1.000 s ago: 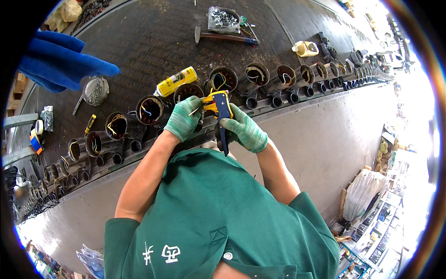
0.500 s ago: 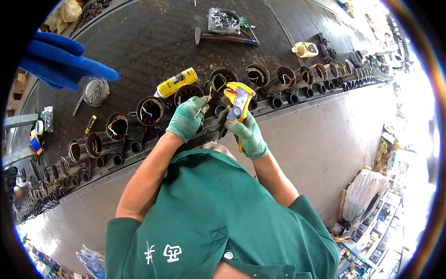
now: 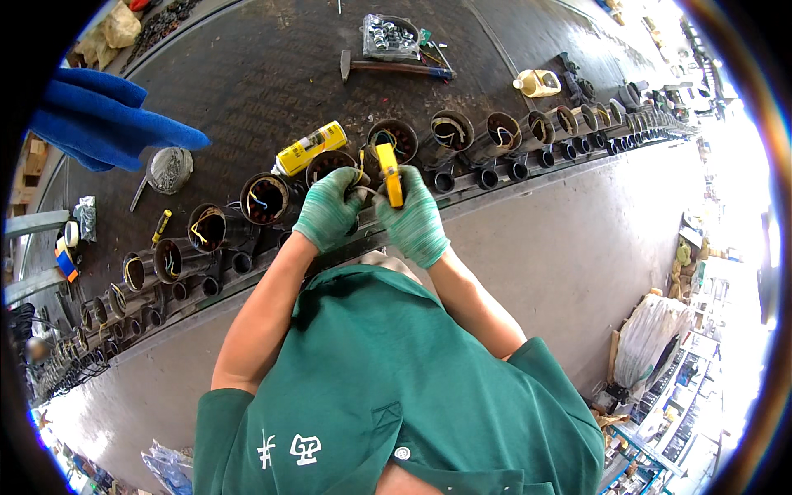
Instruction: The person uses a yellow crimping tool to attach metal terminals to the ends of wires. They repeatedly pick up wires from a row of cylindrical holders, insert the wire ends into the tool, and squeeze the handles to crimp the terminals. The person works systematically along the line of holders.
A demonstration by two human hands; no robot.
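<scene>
Both my hands wear green knitted work gloves. My left hand [image 3: 332, 208] is closed with the fingertips pinched on a thin wire [image 3: 361, 158], which rises yellowish above the thumb. My right hand [image 3: 412, 221] grips a yellow wire stripper [image 3: 389, 175], held edge-on; its jaws and handles are mostly hidden by glove and angle. A pale strand [image 3: 367, 190] spans the small gap between the hands. Just beyond them stand open dark cylindrical housings [image 3: 393, 136], some with loose wires inside.
The row of housings curves along the bench edge both ways. Beyond lie a yellow spray can [image 3: 310, 148], a hammer [image 3: 396, 68], a clear tray of metal parts [image 3: 390, 38] and a pale bottle [image 3: 537, 83]. Leftward are a yellow screwdriver [image 3: 162, 225] and a blue cloth [image 3: 115, 120].
My right hand has moved left, close to my left hand. The wire stripper has turned from showing its broad side to edge-on. My left hand still pinches the wire.
</scene>
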